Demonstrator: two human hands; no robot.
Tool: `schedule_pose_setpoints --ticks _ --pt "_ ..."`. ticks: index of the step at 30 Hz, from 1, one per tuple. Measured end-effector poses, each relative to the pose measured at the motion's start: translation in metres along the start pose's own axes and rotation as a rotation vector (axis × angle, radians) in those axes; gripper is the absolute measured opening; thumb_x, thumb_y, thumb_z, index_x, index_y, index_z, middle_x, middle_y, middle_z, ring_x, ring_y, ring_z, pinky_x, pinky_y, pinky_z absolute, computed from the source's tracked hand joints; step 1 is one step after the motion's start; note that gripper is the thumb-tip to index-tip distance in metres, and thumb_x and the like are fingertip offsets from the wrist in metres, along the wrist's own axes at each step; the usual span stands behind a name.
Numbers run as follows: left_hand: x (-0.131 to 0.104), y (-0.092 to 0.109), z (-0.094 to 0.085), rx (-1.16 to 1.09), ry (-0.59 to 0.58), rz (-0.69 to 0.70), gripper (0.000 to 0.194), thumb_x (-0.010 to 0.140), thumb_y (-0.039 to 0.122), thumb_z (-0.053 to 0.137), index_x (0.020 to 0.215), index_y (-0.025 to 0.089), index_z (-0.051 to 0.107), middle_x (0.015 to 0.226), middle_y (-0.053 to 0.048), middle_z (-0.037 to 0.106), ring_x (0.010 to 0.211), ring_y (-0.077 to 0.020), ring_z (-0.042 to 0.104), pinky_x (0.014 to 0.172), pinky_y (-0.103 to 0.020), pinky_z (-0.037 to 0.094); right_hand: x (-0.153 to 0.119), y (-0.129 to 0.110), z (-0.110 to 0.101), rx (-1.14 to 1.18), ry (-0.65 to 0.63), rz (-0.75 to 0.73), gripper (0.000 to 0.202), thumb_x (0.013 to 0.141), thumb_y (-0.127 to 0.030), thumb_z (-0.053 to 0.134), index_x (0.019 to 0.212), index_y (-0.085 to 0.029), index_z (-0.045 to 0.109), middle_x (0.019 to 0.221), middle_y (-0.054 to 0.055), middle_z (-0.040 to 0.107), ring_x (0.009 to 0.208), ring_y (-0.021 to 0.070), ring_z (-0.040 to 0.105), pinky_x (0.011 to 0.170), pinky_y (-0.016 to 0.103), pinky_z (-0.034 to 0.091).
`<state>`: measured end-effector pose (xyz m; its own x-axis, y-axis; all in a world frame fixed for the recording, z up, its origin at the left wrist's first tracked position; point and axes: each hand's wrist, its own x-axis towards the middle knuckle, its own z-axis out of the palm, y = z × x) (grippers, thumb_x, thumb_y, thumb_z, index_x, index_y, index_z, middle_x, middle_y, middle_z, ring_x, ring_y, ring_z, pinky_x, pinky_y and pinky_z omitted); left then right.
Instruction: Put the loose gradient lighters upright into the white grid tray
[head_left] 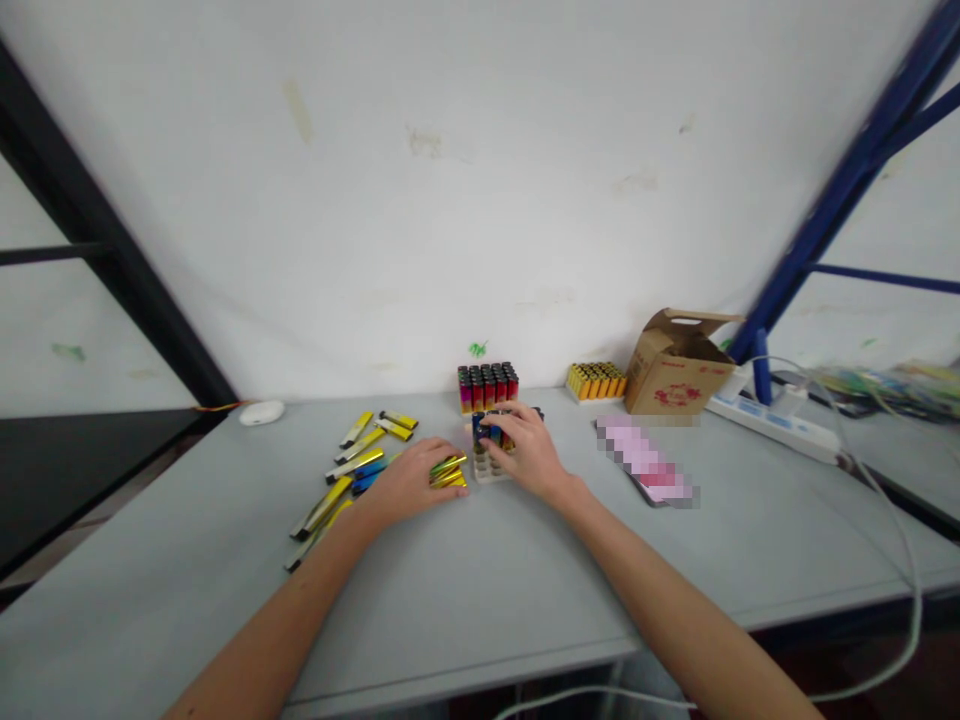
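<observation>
My left hand (409, 482) is closed round several slim, shiny yellow sticks (448, 472), just left of a white tray with holes (491, 470). Dark blue, black-topped cylinders (480, 424) stand in the tray's back part; the front holes show bare. Over the tray, my right hand (529, 450) has its thumb and fingers curled on one of these cylinders, partly hiding the others. Beyond my wrist on the left lie loose yellow-and-white sticks with dark ends (322, 507). A few blue ones (367, 472) are among them.
Behind the tray stands a block of red, black-topped cylinders (488, 388). Further right are yellow cylinders in a tray (597, 381), an open cardboard box (679, 375), a blurred-out phone (645, 460) and a power strip (780, 425) with cables. A white case (262, 413) lies back left.
</observation>
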<state>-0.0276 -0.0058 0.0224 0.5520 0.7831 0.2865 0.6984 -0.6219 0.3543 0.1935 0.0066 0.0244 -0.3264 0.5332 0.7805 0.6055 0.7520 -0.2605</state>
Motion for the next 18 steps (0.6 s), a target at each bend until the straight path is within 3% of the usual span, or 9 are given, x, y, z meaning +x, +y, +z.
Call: schedule_pose_setpoints --ticks 5,10,14,18 --pt "0.000 -0.003 0.001 -0.011 -0.011 0.003 0.046 0.075 0.050 0.067 0.108 0.018 0.064 0.111 -0.010 0.065 0.104 -0.0269 0.059 0.095 -0.039 0.045 0.003 0.002 -0.004 -0.008 0.011 -0.049 0.020 0.086 -0.024 0.060 0.104 -0.021 0.068 0.111 0.010 0.064 0.108 0.0235 0.054 0.094 0.042 0.046" --pt "-0.002 -0.011 -0.001 -0.029 0.036 -0.038 0.057 0.079 0.054 0.061 0.124 0.019 0.056 0.118 -0.010 0.063 0.101 -0.0242 0.061 0.092 -0.037 0.047 0.003 0.001 -0.004 -0.011 0.028 -0.027 0.018 0.087 -0.029 0.059 0.100 -0.022 0.069 0.114 0.010 0.061 0.109 0.0238 0.053 0.093 0.043 0.046" --pt "-0.004 -0.018 -0.009 0.033 0.066 -0.062 0.044 0.083 0.050 0.055 0.112 0.019 0.063 0.112 -0.010 0.067 0.103 -0.0252 0.062 0.093 -0.038 0.047 0.002 0.001 -0.003 -0.002 0.028 0.015 0.018 0.089 -0.028 0.057 0.100 -0.021 0.069 0.114 0.010 0.061 0.109 0.0239 0.053 0.094 0.043 0.045" --pt "-0.004 -0.025 -0.019 0.020 0.184 -0.115 0.036 0.086 0.045 0.048 0.099 0.017 0.068 0.100 -0.010 0.071 0.094 -0.0245 0.065 0.087 -0.038 0.050 0.002 0.003 -0.002 -0.003 0.004 0.053 0.019 0.089 -0.029 0.057 0.101 -0.021 0.070 0.116 0.010 0.060 0.111 0.0239 0.052 0.097 0.043 0.044"
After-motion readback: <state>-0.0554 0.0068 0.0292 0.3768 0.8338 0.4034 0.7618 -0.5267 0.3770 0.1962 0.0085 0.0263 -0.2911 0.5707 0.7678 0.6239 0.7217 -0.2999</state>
